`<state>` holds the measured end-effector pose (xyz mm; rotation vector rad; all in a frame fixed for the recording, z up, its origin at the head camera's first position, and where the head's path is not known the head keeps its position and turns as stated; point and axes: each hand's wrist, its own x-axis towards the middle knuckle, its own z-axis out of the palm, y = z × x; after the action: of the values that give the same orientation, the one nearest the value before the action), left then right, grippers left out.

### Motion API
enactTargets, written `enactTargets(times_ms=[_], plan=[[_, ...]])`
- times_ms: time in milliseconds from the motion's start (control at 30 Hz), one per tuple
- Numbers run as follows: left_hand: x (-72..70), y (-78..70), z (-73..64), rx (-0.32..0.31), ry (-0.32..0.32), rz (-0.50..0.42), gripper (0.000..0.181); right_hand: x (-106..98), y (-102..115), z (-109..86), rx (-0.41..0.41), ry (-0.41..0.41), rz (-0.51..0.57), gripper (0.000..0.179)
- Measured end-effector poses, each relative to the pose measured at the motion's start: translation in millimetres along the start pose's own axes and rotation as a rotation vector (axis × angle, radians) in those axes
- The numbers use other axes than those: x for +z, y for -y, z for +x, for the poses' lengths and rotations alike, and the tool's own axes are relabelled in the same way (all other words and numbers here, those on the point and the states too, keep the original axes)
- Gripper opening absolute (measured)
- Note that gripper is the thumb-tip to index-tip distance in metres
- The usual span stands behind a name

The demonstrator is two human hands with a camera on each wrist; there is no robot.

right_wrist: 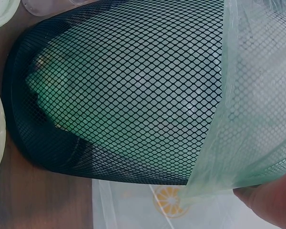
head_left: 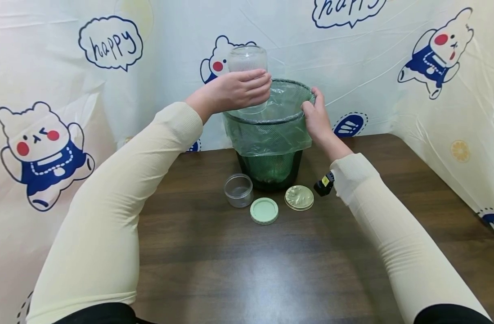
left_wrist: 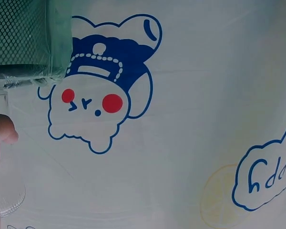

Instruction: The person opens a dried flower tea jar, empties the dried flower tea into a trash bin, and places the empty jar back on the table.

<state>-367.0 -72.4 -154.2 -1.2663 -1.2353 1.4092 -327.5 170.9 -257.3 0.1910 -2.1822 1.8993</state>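
My left hand [head_left: 247, 92] grips a clear ribbed jar [head_left: 248, 56], turned bottom up over the near left rim of a dark mesh waste bin [head_left: 253, 168]. In the left wrist view, only the thumb [left_wrist: 6, 129] and part of the clear jar [left_wrist: 12, 176] show at the left edge. A thin green bag [head_left: 267, 137] lines the bin and folds down over its outside. My right hand [head_left: 317, 117] holds the bin's right rim, thumb outside. Through the mesh, in the right wrist view, a pale green bulk [right_wrist: 62, 95] shows low in the bin.
On the brown table [head_left: 247, 265], before the bin, stand a small clear tub [head_left: 238, 191], a pale green lid [head_left: 264, 211] and a gold lid [head_left: 299, 197]. A black wrist device [head_left: 325, 184] sits by the right cuff. A printed curtain [head_left: 170, 49] hangs close behind.
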Motion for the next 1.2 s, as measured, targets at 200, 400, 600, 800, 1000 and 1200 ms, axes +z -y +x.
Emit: enactTargets(times_ms=[200, 400, 600, 800, 1000, 1200], plan=[[-0.8, 0.8, -1.3, 0.051, 0.024, 0.013, 0.063, 0.0, -0.5, 0.2, 0.002, 0.001, 0.004, 0.065], [-2.5, 0.8, -1.4, 0.097, 0.043, 0.044, 0.074, 0.7, -1.1, 0.3, -0.001, -0.004, 0.015, 0.066], [-2.6, -0.9, -0.4, 0.129, 0.044, 0.071, 0.078, 0.7, -0.8, 0.1, 0.003, -0.001, 0.011, 0.066], [-1.6, -1.6, 1.2, 0.138, 0.026, 0.081, 0.073, 0.3, -1.3, 0.9, 0.002, -0.006, 0.02, 0.066], [-1.6, -0.7, 0.6, 0.125, 0.019, 0.071, 0.075, -0.6, -0.2, 0.7, 0.008, -0.007, 0.008, 0.066], [-1.8, 0.3, -0.7, 0.101, 0.011, 0.051, 0.074, -0.1, 0.4, 0.6, 0.007, -0.008, 0.011, 0.066]])
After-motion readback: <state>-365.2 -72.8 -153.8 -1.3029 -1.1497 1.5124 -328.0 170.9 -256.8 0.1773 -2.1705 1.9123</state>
